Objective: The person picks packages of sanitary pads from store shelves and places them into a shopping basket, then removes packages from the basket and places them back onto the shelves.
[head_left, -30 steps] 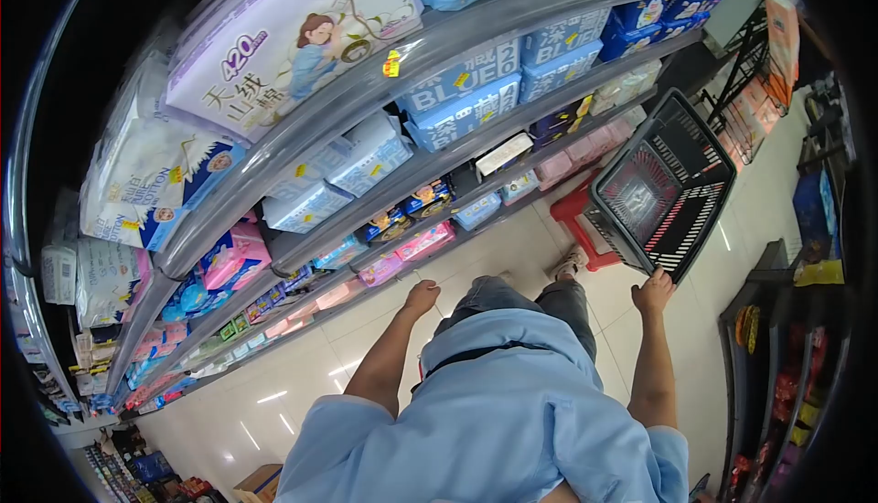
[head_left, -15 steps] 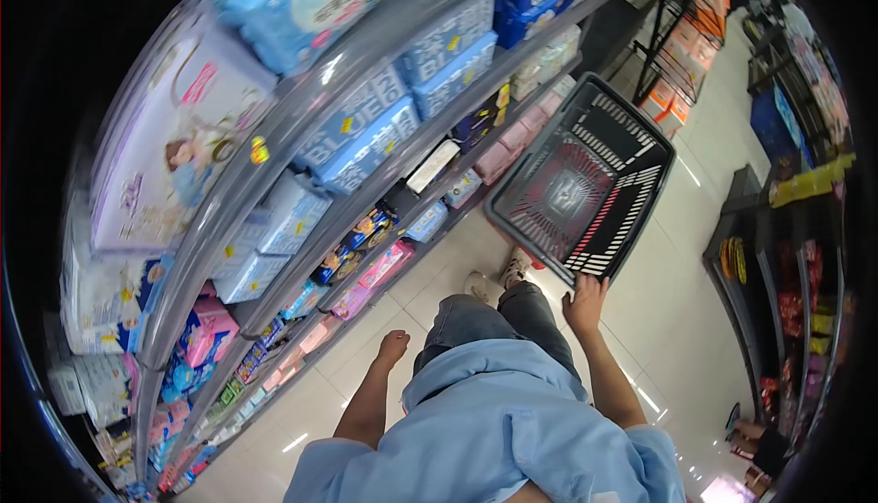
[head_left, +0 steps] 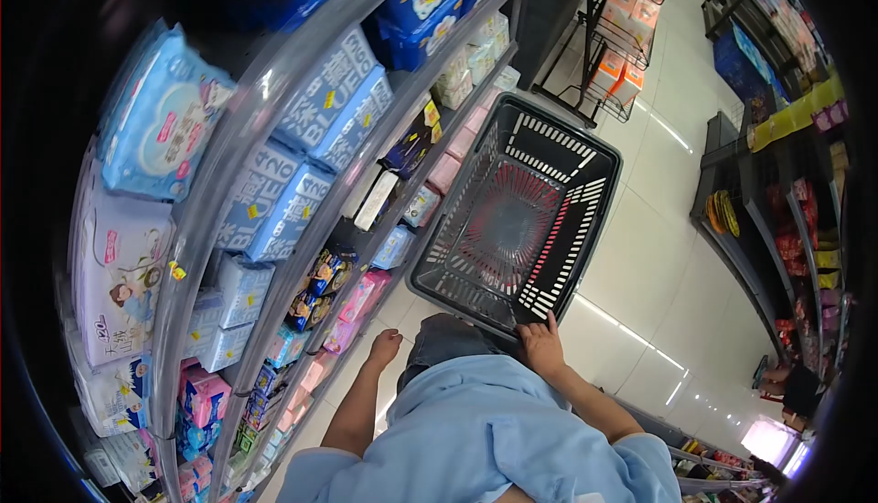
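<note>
One left hand [head_left: 385,347], one right hand [head_left: 541,346], one black basket [head_left: 510,227].
On the shelves [head_left: 195,238]: one light-blue soft pack [head_left: 165,123], one lilac pack [head_left: 128,293], two bright-pink packs [head_left: 363,295] side by side, four large blue packs [head_left: 315,82] stacked in two pairs; smaller packs [head_left: 268,384] too crowded to count.

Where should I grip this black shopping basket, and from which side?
Probably take the black basket by its near rim, coming from the body's side: its open mouth faces up, so fingers could hook over that edge, where the right hand touches.
</note>
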The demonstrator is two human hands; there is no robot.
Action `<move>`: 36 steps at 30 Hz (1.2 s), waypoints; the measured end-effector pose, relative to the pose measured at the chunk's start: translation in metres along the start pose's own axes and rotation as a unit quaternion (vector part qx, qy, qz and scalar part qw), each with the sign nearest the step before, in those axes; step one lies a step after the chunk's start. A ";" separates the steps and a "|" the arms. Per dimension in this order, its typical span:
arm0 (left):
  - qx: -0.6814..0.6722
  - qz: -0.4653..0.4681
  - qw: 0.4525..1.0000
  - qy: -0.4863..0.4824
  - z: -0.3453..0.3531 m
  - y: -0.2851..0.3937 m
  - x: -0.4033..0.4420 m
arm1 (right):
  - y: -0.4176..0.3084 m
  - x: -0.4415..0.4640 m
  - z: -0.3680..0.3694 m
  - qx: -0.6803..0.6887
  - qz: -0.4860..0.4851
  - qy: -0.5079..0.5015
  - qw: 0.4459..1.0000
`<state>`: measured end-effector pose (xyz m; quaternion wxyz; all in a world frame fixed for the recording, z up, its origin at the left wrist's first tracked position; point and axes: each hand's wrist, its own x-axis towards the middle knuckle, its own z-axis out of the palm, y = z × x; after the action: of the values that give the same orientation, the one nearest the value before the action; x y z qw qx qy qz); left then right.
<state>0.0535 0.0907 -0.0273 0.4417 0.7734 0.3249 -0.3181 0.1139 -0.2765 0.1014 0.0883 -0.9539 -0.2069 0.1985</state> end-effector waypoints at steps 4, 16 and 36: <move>0.034 0.010 0.999 -0.009 -0.001 0.027 0.003 | 0.007 0.008 -0.007 -0.014 -0.055 -0.047 0.997; 0.104 0.074 0.991 -0.024 -0.031 0.080 -0.002 | 0.005 0.030 -0.026 0.032 -0.034 -0.168 0.985; 0.218 0.114 0.964 -0.099 -0.144 -0.163 -0.004 | -0.071 0.043 0.031 0.025 0.194 0.135 0.971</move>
<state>-0.0469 0.2824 -0.0429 0.3258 0.8475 0.1124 -0.4037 0.1112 -0.1917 0.0761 0.0989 -0.9913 0.0009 0.0868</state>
